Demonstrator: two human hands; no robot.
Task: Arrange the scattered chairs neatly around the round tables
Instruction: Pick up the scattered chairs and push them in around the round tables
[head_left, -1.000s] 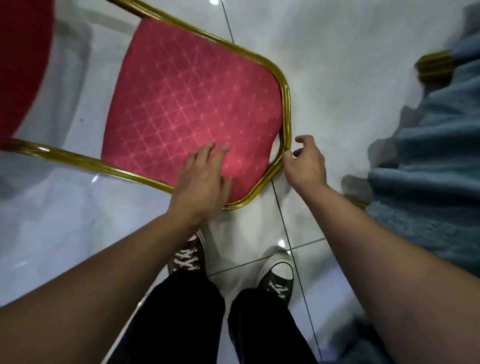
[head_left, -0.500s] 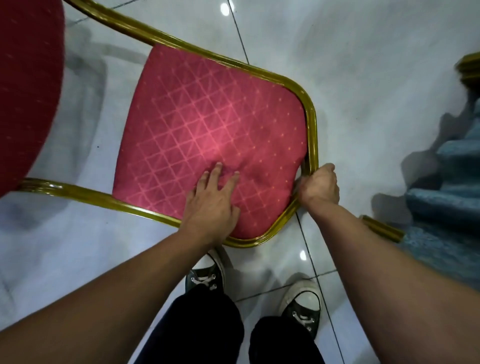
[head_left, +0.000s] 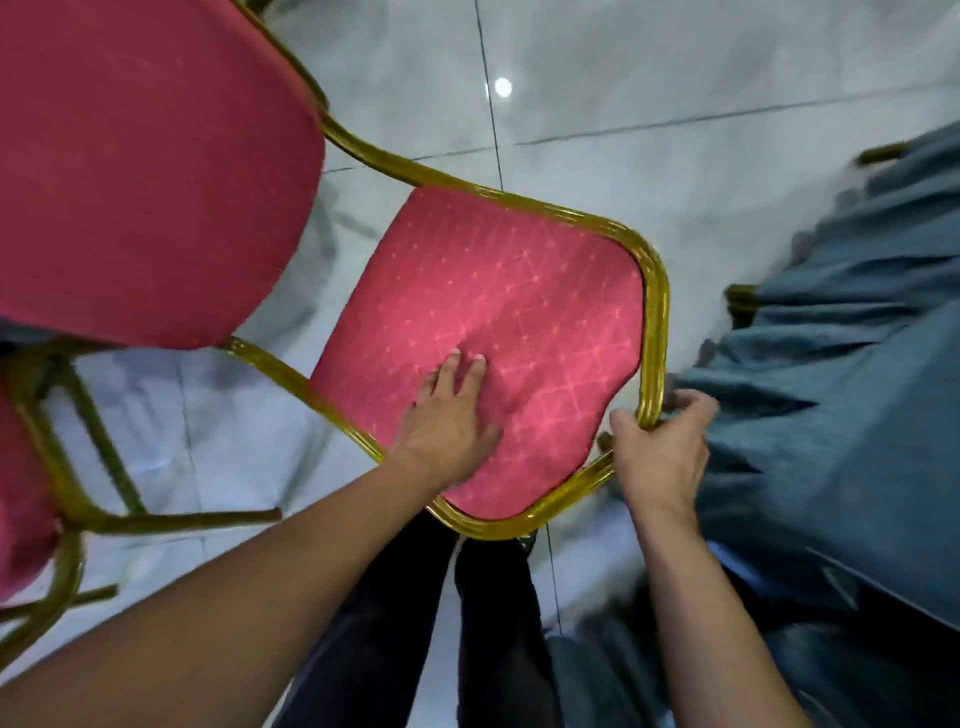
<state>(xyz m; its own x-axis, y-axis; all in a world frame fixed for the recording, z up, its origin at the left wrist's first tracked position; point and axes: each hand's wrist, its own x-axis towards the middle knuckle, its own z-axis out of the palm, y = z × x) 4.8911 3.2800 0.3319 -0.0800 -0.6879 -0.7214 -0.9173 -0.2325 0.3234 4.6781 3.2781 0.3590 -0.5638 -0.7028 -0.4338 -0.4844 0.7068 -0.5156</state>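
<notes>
Head view: red chair (head_left: 483, 332) with gold frame sits on the grey tiled floor (head_left: 675, 130), right in front of the person's legs. Padded backrest is nearest the camera, centre frame; seat (head_left: 135, 166) shows at upper left. Chair's long axis runs from lower right (top of backrest) up to upper left (seat), so the seat points away to the upper left. Gold legs and crossbars visible at lower left, under the seat.

Left hand (head_left: 447, 421) lies flat on the red backrest fabric, fingers straight and slightly spread, pressing on it, holding nothing. Right hand (head_left: 662, 447) grips the gold frame rail at the right corner of the backrest, thumb on the near side, fingers curled round the far side.

Blue draped cloth (head_left: 841, 374) hangs at right, just beside the gripped corner; right hand's knuckles near or touching it, cannot tell which. A bit of another gold frame (head_left: 740, 301) pokes out from the cloth's edge. Person's dark trousers (head_left: 483, 623) below the backrest. Some motion blur.
</notes>
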